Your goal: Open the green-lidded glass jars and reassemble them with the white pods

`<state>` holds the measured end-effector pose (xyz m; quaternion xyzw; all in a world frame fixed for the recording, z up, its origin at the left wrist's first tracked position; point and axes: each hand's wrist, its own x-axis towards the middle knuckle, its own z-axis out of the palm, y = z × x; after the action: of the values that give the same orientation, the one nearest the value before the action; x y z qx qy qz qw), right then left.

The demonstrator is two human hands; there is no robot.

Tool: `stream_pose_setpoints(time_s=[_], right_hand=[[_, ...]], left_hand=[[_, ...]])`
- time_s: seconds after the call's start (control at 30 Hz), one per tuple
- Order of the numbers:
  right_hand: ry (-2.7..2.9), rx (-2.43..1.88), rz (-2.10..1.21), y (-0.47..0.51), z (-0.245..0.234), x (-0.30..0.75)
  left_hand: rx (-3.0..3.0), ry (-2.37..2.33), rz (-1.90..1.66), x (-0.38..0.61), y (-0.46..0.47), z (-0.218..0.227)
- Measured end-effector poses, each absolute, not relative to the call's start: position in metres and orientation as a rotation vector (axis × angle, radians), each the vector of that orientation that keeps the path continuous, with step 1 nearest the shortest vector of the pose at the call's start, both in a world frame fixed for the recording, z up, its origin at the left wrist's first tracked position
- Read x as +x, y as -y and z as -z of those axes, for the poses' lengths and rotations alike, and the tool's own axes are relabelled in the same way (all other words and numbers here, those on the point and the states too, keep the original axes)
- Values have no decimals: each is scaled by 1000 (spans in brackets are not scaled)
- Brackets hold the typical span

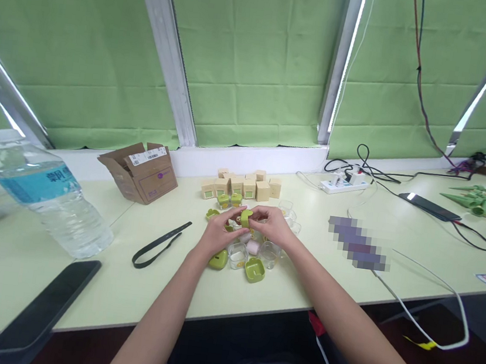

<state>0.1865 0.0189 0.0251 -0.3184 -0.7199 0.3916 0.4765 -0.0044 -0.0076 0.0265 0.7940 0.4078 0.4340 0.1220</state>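
Note:
Both my hands meet over the middle of the pale green table (346, 277). My left hand (218, 233) and my right hand (274, 224) pinch one small green case (245, 218) between their fingertips, a little above the table. Under and around the hands lie several more small green cases (254, 269) and clear plastic shells (237, 256), plus a pink one (253, 247). Behind them stands a cluster of several small beige boxes (242, 185).
An open cardboard box (140, 172) sits at the back left, a water bottle (46, 196) lies at the left, a dark phone (48, 306) by the near edge. A black strap (158, 245) lies left of my hands. Power strip (343, 184), cables and another phone (430, 206) at the right.

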Motion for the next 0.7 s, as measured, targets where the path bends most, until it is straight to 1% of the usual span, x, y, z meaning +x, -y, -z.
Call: stream_pose_setpoints(time_s=[0.2, 0.7], right_hand=[[1776, -786, -933, -17, -27, 187], [1761, -819, -876, -15, -31, 187]], left_hand=[[2304, -1265, -1266, -1, 12, -31], [2350, -1287, -1274, -2, 11, -28]])
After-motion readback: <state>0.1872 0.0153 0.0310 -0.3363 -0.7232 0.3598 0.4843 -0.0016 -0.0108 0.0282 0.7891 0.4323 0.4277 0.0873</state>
